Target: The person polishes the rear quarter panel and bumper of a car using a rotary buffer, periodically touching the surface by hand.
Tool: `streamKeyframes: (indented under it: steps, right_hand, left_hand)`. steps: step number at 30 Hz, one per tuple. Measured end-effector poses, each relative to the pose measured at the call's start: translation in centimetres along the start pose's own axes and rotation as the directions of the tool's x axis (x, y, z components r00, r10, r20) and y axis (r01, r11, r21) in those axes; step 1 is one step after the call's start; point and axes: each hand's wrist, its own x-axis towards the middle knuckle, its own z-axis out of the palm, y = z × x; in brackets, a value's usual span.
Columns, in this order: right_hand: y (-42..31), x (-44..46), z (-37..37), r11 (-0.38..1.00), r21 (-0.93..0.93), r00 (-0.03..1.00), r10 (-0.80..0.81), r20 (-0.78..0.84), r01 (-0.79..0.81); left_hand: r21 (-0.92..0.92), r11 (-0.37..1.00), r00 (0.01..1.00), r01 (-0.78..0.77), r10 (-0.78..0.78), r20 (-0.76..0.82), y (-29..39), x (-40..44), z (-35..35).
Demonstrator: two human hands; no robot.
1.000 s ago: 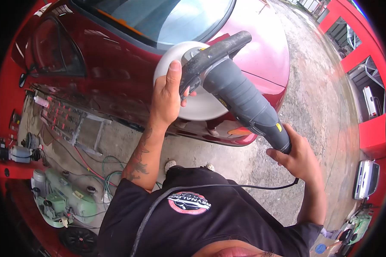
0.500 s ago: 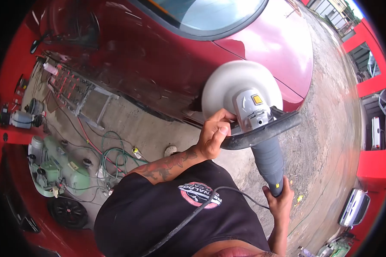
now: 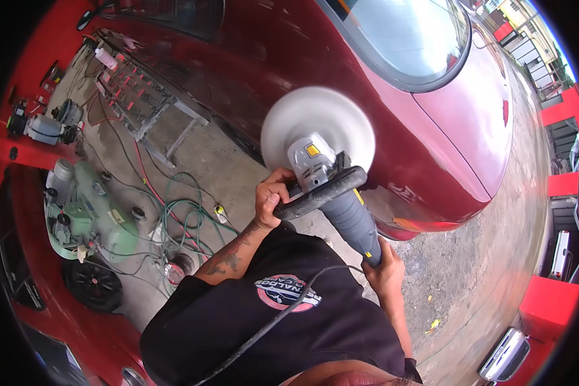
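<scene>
A rotary polisher (image 3: pixel 350 222) with a grey body and a round white pad (image 3: pixel 318 125) is held in front of me. The pad is blurred, and it overlaps the side of a dark red car (image 3: pixel 392 148); contact with the paint cannot be told. My left hand (image 3: pixel 273 199) is closed around the left end of the black bar handle (image 3: pixel 321 192), close below the pad. At the rear end of the grey grip, my right hand (image 3: pixel 385 267) is wrapped round the body. A power cord (image 3: pixel 270 325) runs from there across my black shirt.
A green air compressor (image 3: pixel 100 215) stands on the left, beside tangled green hoses (image 3: pixel 186 219) and a black wheel (image 3: pixel 93 284). A metal frame (image 3: pixel 151 122) lies along the car. Another red car (image 3: pixel 77 328) is at lower left. Wet concrete (image 3: pixel 457 289) stretches to the right.
The polisher and both hands have shifted left in view, with the pad now farther forward along the car's side. My view has turned, showing more of the car's rear. Both hands keep their hold.
</scene>
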Motion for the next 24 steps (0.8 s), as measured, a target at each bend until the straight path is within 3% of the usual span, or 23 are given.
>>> streamKeyframes:
  steps: [6,9,11,14,17,22,24]
  right_hand:
    - [-8.8,8.9,4.1,0.987,0.061,0.987,-0.150,0.049,0.147]
    - [-12.1,13.2,6.7,0.971,0.069,0.972,-0.233,0.039,0.230]
    - [-14.2,15.7,8.1,0.962,0.094,0.963,-0.263,0.052,0.257]
    - [-16.8,19.1,10.4,0.952,0.038,0.951,-0.306,0.050,0.304]
    - [-18.6,21.2,12.6,0.942,0.034,0.941,-0.334,0.053,0.333]
    - [-14.9,18.5,15.0,0.952,0.088,0.955,-0.297,0.015,0.294]
    - [-11.5,16.0,15.5,0.960,0.108,0.966,-0.257,-0.018,0.257]
  left_hand:
    - [0.202,0.971,0.980,-0.129,0.156,-0.120,0.1,4.7,-12.3]
    - [0.224,0.972,0.957,-0.065,0.124,-0.261,0.4,6.7,-17.2]
    - [0.056,0.996,0.919,0.072,-0.044,-0.392,1.2,7.4,-19.7]
    - [-0.021,0.991,0.850,0.130,-0.123,-0.512,0.8,8.1,-23.1]
    - [-0.059,0.988,0.867,0.141,-0.152,-0.474,-1.9,6.7,-29.6]
    - [-0.006,0.987,0.885,0.161,-0.147,-0.442,-0.3,5.3,-24.4]
    - [0.109,0.987,0.950,0.116,-0.078,-0.302,-0.7,4.4,-22.0]
